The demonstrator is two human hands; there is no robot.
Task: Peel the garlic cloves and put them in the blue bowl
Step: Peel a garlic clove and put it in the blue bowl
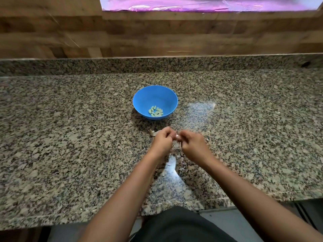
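Note:
A blue bowl (139,100) stands on the speckled granite counter, holding several peeled garlic cloves (155,111) in a small heap. Just in front of the bowl, my left hand (162,141) and my right hand (189,144) meet with curled fingers. Between their fingertips they pinch a small pale garlic clove (177,137), mostly hidden by the fingers. A piece of garlic with skin (153,132) lies on the counter right beside my left hand's knuckles.
Thin scraps of garlic skin (178,157) lie on the granite counter (70,137) under and between my wrists. A raised granite ledge and a wooden wall (157,35) close the back. The counter's front edge runs near my body.

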